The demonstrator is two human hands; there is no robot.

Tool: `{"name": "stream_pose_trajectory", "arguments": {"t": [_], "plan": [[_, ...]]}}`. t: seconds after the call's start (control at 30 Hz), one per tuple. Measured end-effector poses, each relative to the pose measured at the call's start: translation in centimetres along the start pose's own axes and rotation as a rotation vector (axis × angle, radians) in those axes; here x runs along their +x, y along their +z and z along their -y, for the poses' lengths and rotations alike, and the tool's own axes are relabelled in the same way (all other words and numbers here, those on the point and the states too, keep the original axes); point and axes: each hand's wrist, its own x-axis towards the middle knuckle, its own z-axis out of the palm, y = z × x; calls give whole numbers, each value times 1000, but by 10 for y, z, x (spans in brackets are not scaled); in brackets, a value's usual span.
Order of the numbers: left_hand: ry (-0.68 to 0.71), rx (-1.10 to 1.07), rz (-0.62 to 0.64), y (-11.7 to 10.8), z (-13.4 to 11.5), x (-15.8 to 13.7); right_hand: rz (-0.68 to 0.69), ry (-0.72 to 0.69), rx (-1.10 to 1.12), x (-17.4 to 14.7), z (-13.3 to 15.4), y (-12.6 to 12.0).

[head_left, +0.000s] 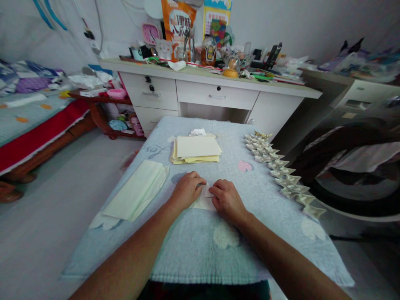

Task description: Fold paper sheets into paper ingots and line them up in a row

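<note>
A small sheet of pale paper (204, 203), partly folded, lies on the cloth-covered table between my two hands. My left hand (188, 189) has its fingers curled and pressed together on the paper's left part. From the other side, my right hand (227, 199) pinches the right part, its fingers bent close. Both hands hide much of the sheet. Just beyond them sits a stack of cream and yellow paper (198, 146). On the left lies a pile of folded pale-green paper (137, 189). A long row of folded paper boats (278, 168) runs along the right side.
The table wears a light blue cloth (187, 246). Behind it stands a white desk (215, 91) crowded with jars, bags and small items. A washing machine (359, 100) is close on the right, a bed (40, 121) on the left. Crumpled white paper (197, 132) lies behind the stack.
</note>
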Motion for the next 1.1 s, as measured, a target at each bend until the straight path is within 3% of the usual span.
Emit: {"name": "stream_pose_trajectory", "arguments": {"t": [0.27, 1.1], "plan": [[9, -10, 24, -2, -3, 0, 65, -119, -152, -4, 0, -3], [6, -19, 66, -1, -2, 0, 42, -232, -33, -7, -10, -1]]}}
